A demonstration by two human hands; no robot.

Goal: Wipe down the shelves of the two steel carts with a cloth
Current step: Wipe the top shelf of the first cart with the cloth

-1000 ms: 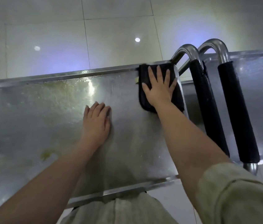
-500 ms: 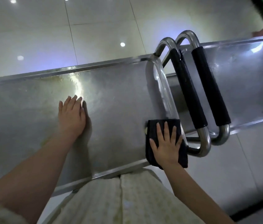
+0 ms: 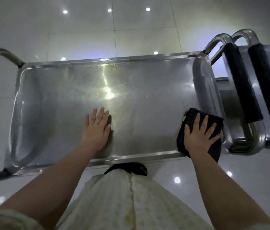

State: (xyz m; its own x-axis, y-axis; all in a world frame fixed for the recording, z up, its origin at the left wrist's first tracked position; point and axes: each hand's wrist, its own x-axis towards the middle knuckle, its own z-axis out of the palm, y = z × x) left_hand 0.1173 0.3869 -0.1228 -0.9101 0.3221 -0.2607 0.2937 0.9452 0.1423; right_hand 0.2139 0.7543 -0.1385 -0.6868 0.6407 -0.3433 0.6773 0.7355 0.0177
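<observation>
One pass is done: your right hand (image 3: 198,138), fingers spread flat, has dragged the cloth (image 3: 191,117) down the right edge of the shelf (image 3: 147,105) to its near right corner. Your left hand (image 3: 96,130) lies flat mid-shelf. The yellowish patch (image 3: 114,77) beyond it, perhaps only glare, still wants wiping.

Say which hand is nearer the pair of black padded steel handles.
Right. The right hand presses the black cloth beside the handles; the left hand lies flat mid-shelf, farther off.

Cream textured garment (image 3: 111,205), seam (image 3: 131,196) down front; matching sleeves (image 3: 3,219) (short, above elbows); forearms (image 3: 61,176) bare.
</observation>
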